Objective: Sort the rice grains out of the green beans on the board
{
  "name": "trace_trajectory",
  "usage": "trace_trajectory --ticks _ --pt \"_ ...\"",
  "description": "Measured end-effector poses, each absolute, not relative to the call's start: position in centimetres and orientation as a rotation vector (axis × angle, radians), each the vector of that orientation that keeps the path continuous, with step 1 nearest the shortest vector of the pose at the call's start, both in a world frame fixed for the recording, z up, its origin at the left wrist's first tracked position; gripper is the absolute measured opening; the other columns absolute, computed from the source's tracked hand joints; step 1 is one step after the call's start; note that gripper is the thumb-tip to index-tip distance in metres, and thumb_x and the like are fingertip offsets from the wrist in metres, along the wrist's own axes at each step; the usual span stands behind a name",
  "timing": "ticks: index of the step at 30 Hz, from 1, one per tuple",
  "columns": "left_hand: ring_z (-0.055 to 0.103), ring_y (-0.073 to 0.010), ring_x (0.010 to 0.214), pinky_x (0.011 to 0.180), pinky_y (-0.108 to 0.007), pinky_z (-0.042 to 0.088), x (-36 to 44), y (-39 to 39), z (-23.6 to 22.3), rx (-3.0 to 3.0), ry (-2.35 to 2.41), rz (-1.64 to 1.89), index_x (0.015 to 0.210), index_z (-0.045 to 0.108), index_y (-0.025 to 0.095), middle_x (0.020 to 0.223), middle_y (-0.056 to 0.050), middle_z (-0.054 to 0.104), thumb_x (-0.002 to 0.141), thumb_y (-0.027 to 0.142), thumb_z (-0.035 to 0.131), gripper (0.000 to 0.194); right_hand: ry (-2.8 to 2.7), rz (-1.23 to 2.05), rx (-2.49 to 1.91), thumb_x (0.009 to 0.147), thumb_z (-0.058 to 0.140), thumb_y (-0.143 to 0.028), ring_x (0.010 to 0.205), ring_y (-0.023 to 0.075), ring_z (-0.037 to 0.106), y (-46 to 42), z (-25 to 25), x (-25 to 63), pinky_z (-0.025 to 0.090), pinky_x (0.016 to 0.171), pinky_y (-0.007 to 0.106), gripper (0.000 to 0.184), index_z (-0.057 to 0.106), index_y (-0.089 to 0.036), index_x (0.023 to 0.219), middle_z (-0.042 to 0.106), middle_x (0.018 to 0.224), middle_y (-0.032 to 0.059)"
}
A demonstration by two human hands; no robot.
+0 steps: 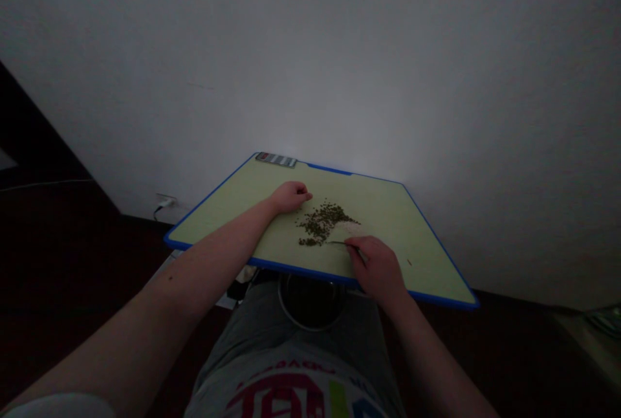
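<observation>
A pile of small dark green beans (pixel 323 222) lies spread on a pale green table top with a blue rim (pixel 301 270). My left hand (pixel 290 197) rests on the table just left of the pile, fingers curled shut with nothing visible in them. My right hand (pixel 377 268) sits at the near edge, right of the pile, pinching a thin metal tool, seemingly tweezers (pixel 342 244), whose tip points at the near side of the beans.
A small striped flat object (pixel 276 159) lies at the table's far left corner against a white wall. A round dark bowl (pixel 310 301) sits in my lap under the table's near edge. A cable and plug (pixel 163 203) lie on the dark floor to the left.
</observation>
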State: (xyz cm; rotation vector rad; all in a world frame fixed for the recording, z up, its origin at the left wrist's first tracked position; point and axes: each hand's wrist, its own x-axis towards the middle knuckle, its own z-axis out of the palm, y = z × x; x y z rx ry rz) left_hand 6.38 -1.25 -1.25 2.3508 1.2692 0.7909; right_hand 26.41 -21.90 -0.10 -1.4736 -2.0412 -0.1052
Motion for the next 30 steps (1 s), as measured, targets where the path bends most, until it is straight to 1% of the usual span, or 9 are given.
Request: trace_trajectory --ticks 5,17,30 --pt "0.045 -0.0112 0.056 0.053 -0.025 0.032 6.4 -1.3 -1.2 2.348 1.251 0.809 0.064 0.059 0.016 0.057 0.000 0.053 0.071 0.045 0.049 0.032 -2.044 -0.113 -1.504 0.082 0.046 -0.020 0.084 0.0189 0.057 -21.3 0.2 26.1 0.043 0.078 0.032 0.020 0.064 -0.017 0.092 0.066 0.089 0.0064" --pt "0.045 -0.0117 0.056 0.054 -0.025 0.032 6.3 -1.3 -1.2 2.356 1.259 0.800 0.066 0.060 0.016 0.060 0.000 0.055 0.071 0.045 0.049 0.031 -2.026 -0.137 -1.527 0.081 0.046 -0.019 0.083 0.0197 0.057 -20.8 0.4 26.1 0.043 0.077 0.032 0.020 0.064 -0.017 0.091 0.066 0.088 0.0067" --pt "0.045 -0.0119 0.057 0.054 -0.025 0.032 6.3 -1.4 -1.1 2.328 1.257 0.802 0.066 0.059 0.016 0.059 0.000 0.054 0.071 0.045 0.048 0.032 -2.091 -0.020 -1.401 0.082 0.047 -0.017 0.080 0.0180 0.057 -23.3 0.4 25.8 0.044 0.076 0.031 0.017 0.062 -0.018 0.089 0.065 0.084 0.0052"
